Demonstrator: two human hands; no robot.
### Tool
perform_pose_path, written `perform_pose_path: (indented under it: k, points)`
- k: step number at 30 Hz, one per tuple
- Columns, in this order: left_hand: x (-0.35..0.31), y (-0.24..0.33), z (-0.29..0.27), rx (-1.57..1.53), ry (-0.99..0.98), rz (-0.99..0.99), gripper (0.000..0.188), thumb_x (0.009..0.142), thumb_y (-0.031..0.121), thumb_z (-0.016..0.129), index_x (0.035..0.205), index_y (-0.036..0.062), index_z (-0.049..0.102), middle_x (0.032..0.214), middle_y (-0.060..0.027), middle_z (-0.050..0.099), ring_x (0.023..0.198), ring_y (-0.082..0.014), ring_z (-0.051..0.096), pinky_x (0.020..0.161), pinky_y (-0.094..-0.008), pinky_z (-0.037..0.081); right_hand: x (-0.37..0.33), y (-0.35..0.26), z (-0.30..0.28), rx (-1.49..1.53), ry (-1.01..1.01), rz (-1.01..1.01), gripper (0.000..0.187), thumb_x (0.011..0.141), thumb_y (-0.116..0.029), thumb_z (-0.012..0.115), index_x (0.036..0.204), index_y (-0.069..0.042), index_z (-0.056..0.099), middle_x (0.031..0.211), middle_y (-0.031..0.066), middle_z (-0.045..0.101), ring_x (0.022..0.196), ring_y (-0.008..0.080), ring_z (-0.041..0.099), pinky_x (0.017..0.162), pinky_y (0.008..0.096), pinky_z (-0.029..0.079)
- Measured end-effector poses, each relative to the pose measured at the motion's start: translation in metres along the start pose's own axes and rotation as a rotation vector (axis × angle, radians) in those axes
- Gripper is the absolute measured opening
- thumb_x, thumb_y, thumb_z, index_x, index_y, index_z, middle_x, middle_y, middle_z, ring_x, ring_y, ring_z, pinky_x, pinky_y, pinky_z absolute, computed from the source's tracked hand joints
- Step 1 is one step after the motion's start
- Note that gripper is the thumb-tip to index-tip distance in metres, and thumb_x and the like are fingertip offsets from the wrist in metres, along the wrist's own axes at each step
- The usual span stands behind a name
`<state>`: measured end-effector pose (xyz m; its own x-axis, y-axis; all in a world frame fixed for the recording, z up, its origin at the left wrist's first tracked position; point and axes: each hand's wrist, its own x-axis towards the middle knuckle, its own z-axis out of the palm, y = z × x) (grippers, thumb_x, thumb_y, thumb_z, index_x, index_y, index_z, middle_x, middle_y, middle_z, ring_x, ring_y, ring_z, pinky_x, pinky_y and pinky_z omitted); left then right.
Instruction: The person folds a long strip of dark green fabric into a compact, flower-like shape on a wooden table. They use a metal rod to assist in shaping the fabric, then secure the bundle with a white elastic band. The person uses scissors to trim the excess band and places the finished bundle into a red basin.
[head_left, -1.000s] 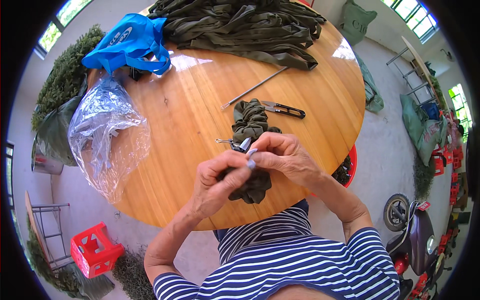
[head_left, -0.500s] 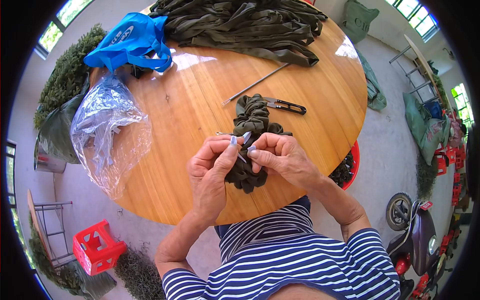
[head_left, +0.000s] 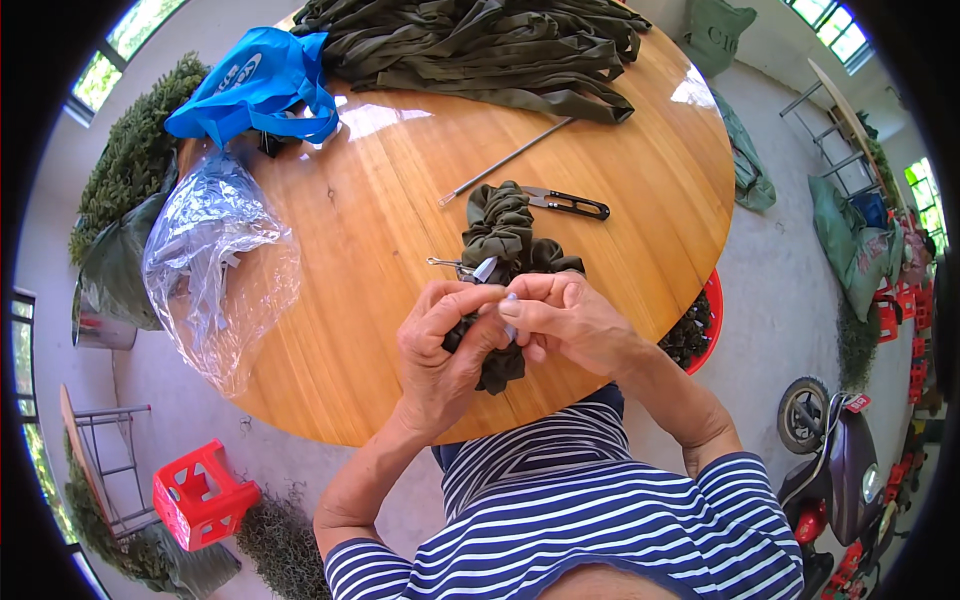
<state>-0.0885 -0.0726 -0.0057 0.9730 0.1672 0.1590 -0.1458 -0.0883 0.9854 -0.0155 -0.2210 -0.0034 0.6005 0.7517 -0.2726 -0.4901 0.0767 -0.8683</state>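
Over the near part of the table, my left hand (head_left: 440, 335) and my right hand (head_left: 565, 315) meet with fingertips pinched together. A small pale strip (head_left: 512, 306) shows between them, mostly covered by the fingers, so its kind is unclear. Bunched dark green fabric (head_left: 497, 228), gathered into ruffles, lies beneath and beyond the hands. Just above my left fingers, a pale pointed piece (head_left: 485, 269) sits against the fabric, beside the looped end of a thin metal tool (head_left: 442, 262). Thread snips (head_left: 568, 203) with black handles touch the fabric's far right side.
A long metal rod (head_left: 505, 163) lies farther off on the round wooden table (head_left: 370, 240). Long dark green fabric strips (head_left: 480, 60) are heaped at the far edge. A blue bag (head_left: 255, 90) and a clear plastic bag (head_left: 225, 260) occupy the left side. A red basin (head_left: 714, 322) stands below right.
My hands have come together; the pale pieces that were apart at each hand's fingertips now meet and are mostly covered. My left hand has shifted right.
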Motion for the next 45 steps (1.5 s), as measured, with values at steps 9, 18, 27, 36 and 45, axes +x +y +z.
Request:
perform_pose_path:
  k: [9,18,27,36,45]
  points:
    - [0.0,0.005,0.0,-0.244,0.081,-0.22,0.021,0.085,0.005,0.056,0.104,-0.0002,0.057,0.086,-0.0007,0.056,0.078,-0.005,0.053,0.071,-0.0178,0.043,0.0,0.001,0.004,0.199,0.053,-0.056,0.023,0.091,-0.021,0.052,0.091,0.0,0.06,0.07,0.0042,0.061,0.052,0.0034,0.048,0.045,0.0163,0.041]
    - [-0.017,-0.009,0.002,-0.305,0.13,-0.246,0.014,0.084,0.007,0.058,0.097,0.0004,0.057,0.084,-0.0018,0.059,0.076,-0.0049,0.054,0.07,-0.0189,0.044,-0.003,-0.006,-0.002,-0.005,0.072,-0.146,0.024,0.09,-0.02,0.053,0.095,0.002,0.06,0.072,0.003,0.061,0.054,0.003,0.049,0.046,0.0156,0.042]
    - [-0.004,-0.008,-0.002,-0.426,0.003,-0.413,0.013,0.083,0.01,0.061,0.09,-0.0011,0.063,0.076,-0.0034,0.062,0.07,-0.0075,0.058,0.068,-0.0201,0.048,-0.008,-0.002,0.001,-0.184,0.062,-0.194,0.032,0.086,-0.013,0.058,0.112,0.002,0.048,0.075,0.0054,0.061,0.064,0.0062,0.056,0.048,0.0163,0.043]
    - [-0.01,0.004,0.011,-0.105,0.055,-0.063,0.008,0.088,0.006,0.053,0.083,0.0001,0.055,0.09,-0.0052,0.053,0.074,-0.0071,0.052,0.068,-0.0205,0.043,-0.009,-0.013,-0.005,-0.162,-0.025,0.006,0.017,0.085,-0.013,0.06,0.09,0.0,0.051,0.071,0.0053,0.061,0.06,0.0067,0.056,0.047,0.0179,0.045]
    - [-0.019,-0.003,0.014,0.39,0.09,0.466,0.005,0.083,-0.001,0.055,0.086,-0.0001,0.052,0.096,-0.0127,0.055,0.087,-0.0256,0.057,0.076,-0.0325,0.047,-0.008,-0.006,-0.016,0.078,-0.066,0.072,0.016,0.079,-0.013,0.067,0.082,-0.003,0.056,0.074,0.004,0.063,0.062,0.0065,0.057,0.051,0.0179,0.046]
